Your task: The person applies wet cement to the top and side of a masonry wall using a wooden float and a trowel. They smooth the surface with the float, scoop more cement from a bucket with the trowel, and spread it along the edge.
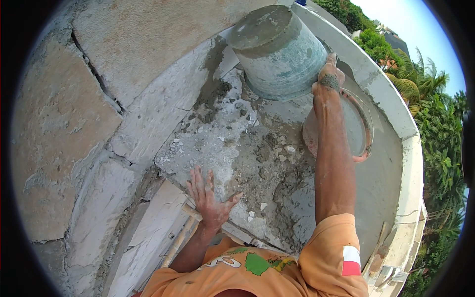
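Pointing its narrow, round end away from the person and slightly leftward, a blue-green bucket (282,62) sits on the mortar-smeared floor, its long axis running from that end back to the wider one nearer the person. Its tapered wall is chalky and streaked with pale cement; the round end is coated in grey.

At the bucket's right edge, the right hand (330,76), caked with wet mortar near the wrist, has its fingers bunched; whether they grip the rim, I cannot tell. Well short of the bucket, on its near left, the left hand (213,203) is spread wide and grasps nothing.

Just beside the bucket on its near right is a round pail (370,131) with an orange-red rim and thin wire handle. Lumpy, crumbly mortar (262,148) covers the ground nearer than the bucket; rough, cracked slabs (59,128) lie to its left, and a smooth, curved white parapet (408,173) to its right.
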A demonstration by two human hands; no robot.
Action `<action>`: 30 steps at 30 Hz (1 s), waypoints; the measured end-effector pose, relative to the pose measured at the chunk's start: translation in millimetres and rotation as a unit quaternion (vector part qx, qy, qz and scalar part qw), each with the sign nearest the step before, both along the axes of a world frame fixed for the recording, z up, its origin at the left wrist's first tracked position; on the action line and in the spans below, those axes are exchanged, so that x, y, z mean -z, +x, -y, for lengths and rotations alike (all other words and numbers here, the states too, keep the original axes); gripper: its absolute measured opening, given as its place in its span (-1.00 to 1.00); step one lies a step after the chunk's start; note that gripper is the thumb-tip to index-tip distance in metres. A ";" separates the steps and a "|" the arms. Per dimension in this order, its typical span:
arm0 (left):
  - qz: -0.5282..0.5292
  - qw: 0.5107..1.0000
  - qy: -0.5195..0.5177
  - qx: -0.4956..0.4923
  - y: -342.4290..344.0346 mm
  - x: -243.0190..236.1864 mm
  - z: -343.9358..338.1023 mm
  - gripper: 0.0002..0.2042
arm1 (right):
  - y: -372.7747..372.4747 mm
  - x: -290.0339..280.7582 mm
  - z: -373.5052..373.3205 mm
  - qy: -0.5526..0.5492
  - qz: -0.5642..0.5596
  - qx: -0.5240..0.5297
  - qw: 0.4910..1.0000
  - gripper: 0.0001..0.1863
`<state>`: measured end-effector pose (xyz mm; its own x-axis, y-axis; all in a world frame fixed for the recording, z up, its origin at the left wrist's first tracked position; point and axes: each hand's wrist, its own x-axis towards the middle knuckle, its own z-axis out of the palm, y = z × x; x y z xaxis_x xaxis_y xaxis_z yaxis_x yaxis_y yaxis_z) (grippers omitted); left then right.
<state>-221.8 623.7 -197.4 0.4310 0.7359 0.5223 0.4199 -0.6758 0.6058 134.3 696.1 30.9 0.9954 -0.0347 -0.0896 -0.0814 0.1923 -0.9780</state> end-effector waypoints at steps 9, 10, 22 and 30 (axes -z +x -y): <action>0.008 1.000 0.008 -0.004 -3.7 5.1 -1.7 -0.04 | -30.8 10.5 14.0 -0.089 0.070 -0.072 0.991 -0.43; 0.010 1.000 0.009 0.007 -2.9 4.5 -1.2 -0.04 | -35.9 7.7 16.1 -0.076 0.067 -0.070 0.992 -0.44; 0.001 1.000 0.005 0.013 2.0 -1.8 4.3 -0.11 | -54.4 -17.6 53.8 -0.089 0.173 -0.070 0.978 -0.46; -0.007 0.999 0.028 -0.013 2.5 2.0 5.2 -0.14 | -53.0 -82.9 178.5 0.020 0.266 -0.046 0.963 -0.58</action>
